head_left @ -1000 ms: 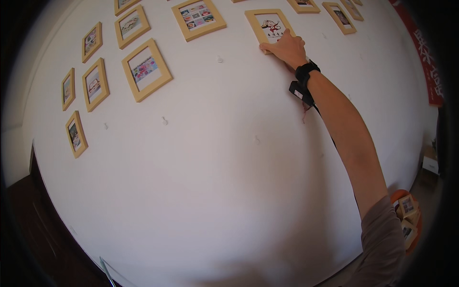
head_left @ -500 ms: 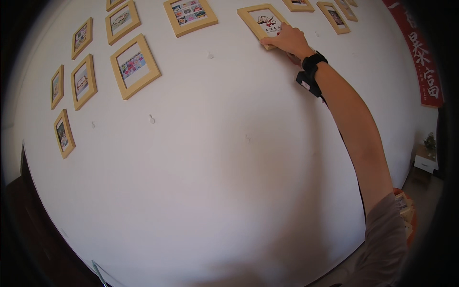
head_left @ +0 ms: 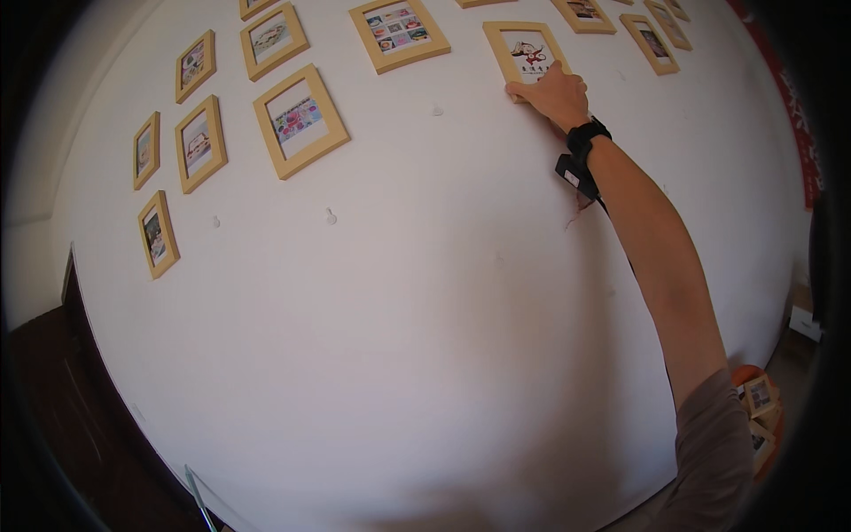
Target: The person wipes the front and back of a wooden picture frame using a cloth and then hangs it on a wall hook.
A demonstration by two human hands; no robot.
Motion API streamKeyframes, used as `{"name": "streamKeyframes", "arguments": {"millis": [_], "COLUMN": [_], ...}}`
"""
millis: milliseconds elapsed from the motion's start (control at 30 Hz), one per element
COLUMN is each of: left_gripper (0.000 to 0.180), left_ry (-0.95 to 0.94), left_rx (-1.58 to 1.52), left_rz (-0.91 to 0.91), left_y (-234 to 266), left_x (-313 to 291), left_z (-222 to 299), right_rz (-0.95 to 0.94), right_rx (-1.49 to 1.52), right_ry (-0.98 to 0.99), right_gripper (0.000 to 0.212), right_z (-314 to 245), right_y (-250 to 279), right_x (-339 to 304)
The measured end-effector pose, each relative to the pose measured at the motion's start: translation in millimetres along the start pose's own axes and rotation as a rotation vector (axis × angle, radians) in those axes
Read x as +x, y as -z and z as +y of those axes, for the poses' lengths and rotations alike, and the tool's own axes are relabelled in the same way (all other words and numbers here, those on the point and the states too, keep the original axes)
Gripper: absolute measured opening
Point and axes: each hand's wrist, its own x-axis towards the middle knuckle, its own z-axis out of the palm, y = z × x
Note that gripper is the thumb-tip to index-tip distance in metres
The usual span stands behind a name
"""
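Observation:
My right hand (head_left: 556,96) reaches high up the white wall and grips the lower edge of a light-wood picture frame (head_left: 525,53). My thumb lies at its lower left corner, and the other fingers are at the lower right, partly hidden. A red and dark cartoon figure on white shows inside the frame. The frame stands nearly upright against the wall; whether it hangs on a hook cannot be seen. On my wrist is a black strap (head_left: 587,135) with a small black box (head_left: 574,177) below it. My left hand is out of view.
More wooden frames hang left and right, the nearest being a frame with colourful dots (head_left: 301,121) and a grid-picture frame (head_left: 400,34). Small hooks (head_left: 331,216) dot the wall. Lower right, an orange round seat or tray (head_left: 750,372) holds several frames. A red banner (head_left: 798,106) hangs far right.
The held frame has turned from a leftward tilt to nearly upright, my right hand still on its lower edge. The view has shifted, so the wall frames appear farther right.

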Motion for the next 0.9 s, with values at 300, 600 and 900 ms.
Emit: {"name": "streamKeyframes", "arguments": {"millis": [300, 600, 900], "left_gripper": [0.026, 0.026, 0.029], "left_ry": [0.016, 0.022, 0.044], "left_rx": [0.012, -0.009, -0.09], "left_rz": [0.007, 0.046, -0.109], "left_y": [4, -28, -33], "left_x": [13, -8, -13], "left_z": [-7, 35, 33], "right_rz": [-0.035, -0.224, -0.623], "right_rx": [-0.054, 0.372, 1.204], "right_ry": [0.274, 0.284, -0.012], "right_gripper": [0.083, 0.044, 0.047], "right_z": [46, -41, 6], "right_y": [11, 148, 141], "right_x": [37, 11, -101]}}
